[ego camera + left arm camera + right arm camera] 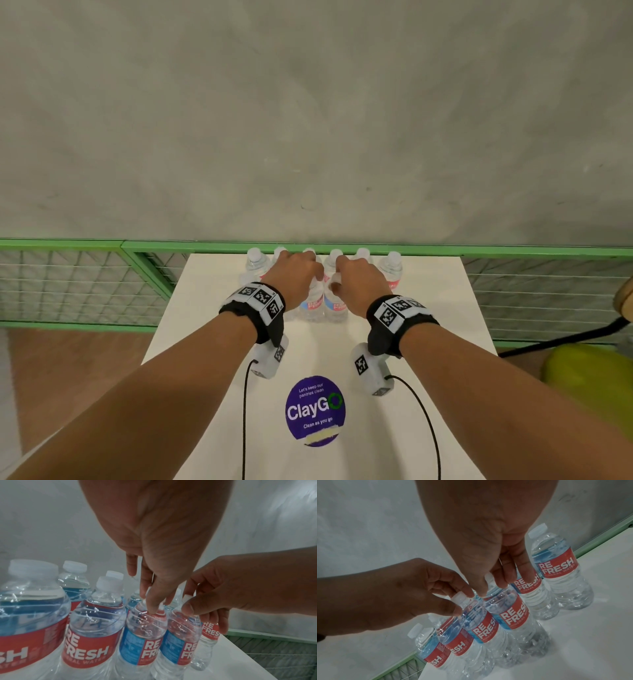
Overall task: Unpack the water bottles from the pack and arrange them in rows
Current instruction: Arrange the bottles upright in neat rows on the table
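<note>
Clear water bottles with red and blue labels stand on a white table [212,308]. A back row runs along the far edge, from the leftmost bottle [255,264] to the rightmost bottle [392,267]. In front of it, my left hand [294,274] pinches the cap of a front bottle [312,305]. My right hand [354,282] pinches the cap of the neighbouring bottle [335,307]. The left wrist view shows the left hand [150,605] on its bottle [145,626]. The right wrist view shows the right hand [491,586] on its bottle [510,612]. Both bottles stand upright, side by side.
A green-framed wire mesh fence [68,284] runs behind and beside the table under a grey wall. A round purple sticker [315,411] lies on the near table top. A yellow-green seat [589,370] and a black cable [565,337] are off the right edge.
</note>
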A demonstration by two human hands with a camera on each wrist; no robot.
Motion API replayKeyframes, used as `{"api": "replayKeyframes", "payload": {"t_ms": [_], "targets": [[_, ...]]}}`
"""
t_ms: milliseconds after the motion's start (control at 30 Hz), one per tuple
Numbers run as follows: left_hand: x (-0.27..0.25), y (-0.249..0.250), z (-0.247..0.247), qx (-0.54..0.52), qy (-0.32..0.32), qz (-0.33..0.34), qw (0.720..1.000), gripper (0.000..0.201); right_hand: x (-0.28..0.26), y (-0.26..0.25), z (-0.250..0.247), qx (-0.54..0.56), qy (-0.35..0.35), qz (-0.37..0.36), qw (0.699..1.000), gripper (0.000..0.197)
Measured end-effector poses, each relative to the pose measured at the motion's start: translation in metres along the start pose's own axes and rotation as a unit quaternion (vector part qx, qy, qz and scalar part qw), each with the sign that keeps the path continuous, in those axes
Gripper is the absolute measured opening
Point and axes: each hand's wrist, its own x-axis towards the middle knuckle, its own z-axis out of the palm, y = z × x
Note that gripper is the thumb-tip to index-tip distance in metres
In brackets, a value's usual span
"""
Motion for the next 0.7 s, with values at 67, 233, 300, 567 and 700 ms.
{"api": "replayKeyframes", "payload": {"t_ms": [67, 233, 300, 567, 700], "targets": [[0.002, -0.002, 0.002, -0.011, 0.003, 0.005, 1.0, 0.04, 0.002, 0.002, 0.003, 0.007, 0.003, -0.001, 1.0, 0.033], [0.0, -0.009, 0.004, -0.012, 0.016, -0.014, 1.0, 0.043, 0.001, 0.016, 0.007, 0.039, -0.038, -0.02, 0.998, 0.047], [0.001, -0.01, 0.004, 0.013, 0.014, -0.026, 0.999, 0.041, 0.0, 0.022, 0.009, 0.049, -0.041, -0.043, 0.997, 0.042], [0.002, -0.013, 0.0, -0.013, 0.009, 0.005, 1.0, 0.03, 0.001, 0.019, 0.021, 0.092, -0.002, -0.023, 0.995, 0.029], [-0.003, -0.015, 0.002, -0.027, 0.023, 0.014, 0.999, 0.032, -0.001, 0.02, 0.024, 0.118, 0.011, -0.017, 0.993, 0.039]]}}
